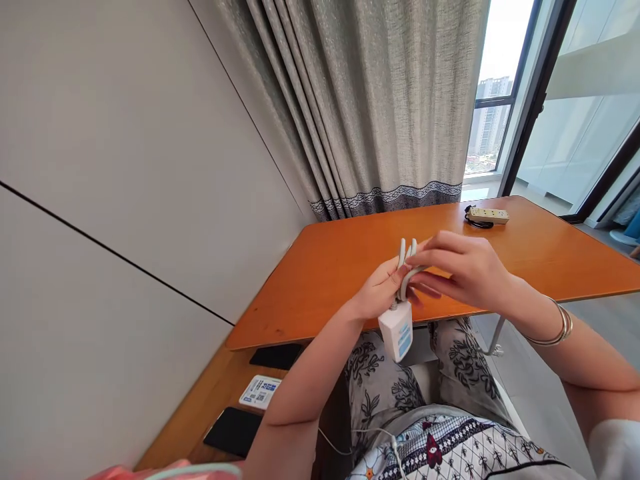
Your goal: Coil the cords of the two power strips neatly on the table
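Above my lap, at the table's near edge, my left hand [381, 291] is closed round the loops of a thick white power cord [404, 288]. From these loops hangs a white block [396, 331] with blue markings on one side, probably a power strip; its sockets cannot be made out. My right hand [463, 265] pinches the same cord beside the left fingers, its fingers bent over the loops. The cord's loose end passes below my right wrist, with a plug [495, 350] hanging over the floor. Part of the cord is hidden behind my right hand.
A beige power strip [487, 215] with a black cord lies at the far right of the orange-brown table [320, 280]. On a lower wooden ledge at left are a black phone [233, 432], a printed white card [260, 391] and a dark flat object [275, 356].
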Demonstrator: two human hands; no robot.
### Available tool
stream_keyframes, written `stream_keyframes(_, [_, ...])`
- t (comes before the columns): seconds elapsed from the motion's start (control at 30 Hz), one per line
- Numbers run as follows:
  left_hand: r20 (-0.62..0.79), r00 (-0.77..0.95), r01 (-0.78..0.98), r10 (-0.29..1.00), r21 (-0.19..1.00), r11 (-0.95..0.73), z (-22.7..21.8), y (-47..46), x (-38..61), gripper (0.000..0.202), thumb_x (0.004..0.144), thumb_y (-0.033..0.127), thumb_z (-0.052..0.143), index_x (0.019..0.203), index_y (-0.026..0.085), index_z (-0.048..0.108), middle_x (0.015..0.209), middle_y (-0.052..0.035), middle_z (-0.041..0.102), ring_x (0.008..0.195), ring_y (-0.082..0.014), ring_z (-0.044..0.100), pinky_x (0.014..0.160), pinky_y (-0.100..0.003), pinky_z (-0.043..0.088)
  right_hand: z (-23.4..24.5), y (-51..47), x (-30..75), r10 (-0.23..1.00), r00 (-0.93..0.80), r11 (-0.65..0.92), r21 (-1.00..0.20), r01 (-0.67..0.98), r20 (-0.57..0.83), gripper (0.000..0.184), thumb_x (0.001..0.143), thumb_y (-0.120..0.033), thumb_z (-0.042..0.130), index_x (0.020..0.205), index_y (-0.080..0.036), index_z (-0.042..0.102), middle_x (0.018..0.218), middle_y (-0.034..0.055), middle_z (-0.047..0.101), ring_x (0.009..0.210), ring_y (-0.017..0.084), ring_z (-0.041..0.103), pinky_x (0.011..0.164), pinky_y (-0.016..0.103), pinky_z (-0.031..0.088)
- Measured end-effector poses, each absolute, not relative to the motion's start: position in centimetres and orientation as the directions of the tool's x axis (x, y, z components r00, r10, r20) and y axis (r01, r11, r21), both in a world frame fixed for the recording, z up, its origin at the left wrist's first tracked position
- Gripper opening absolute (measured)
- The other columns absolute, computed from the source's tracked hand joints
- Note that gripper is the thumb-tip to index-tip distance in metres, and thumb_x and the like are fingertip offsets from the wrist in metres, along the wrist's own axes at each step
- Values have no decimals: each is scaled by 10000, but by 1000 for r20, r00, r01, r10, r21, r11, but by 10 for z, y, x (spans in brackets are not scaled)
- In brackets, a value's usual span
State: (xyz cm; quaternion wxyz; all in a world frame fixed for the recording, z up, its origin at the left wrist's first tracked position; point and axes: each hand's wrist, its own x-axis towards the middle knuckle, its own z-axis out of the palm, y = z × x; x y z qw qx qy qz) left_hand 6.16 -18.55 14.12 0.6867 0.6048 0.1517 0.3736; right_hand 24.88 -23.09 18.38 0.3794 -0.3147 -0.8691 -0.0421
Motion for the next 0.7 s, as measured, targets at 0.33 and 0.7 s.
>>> stream_keyframes(0.33, [233, 798, -439, 556, 856, 272, 144, -185, 61, 557, 816, 667, 607, 676, 184, 367, 630, 20, 580, 243, 13, 214, 277, -160, 164, 173, -194, 255, 621, -461, 783, -477, 400, 634, 375, 998, -457, 483, 1175, -235, 728, 909, 57, 570, 884, 175, 550, 852, 361, 484])
stream_keyframes(0.7, [258, 802, -511, 539, 763, 396, 136, -185, 50, 460, 859, 531, 626, 668, 212, 355, 381, 138, 239, 225, -6, 17, 263, -151, 114, 139, -198, 240, 808, -494, 246, -946, -211, 320, 497, 897, -642, 564, 1041, -166, 572, 553, -87, 462, 519, 125, 605, 625, 296, 568])
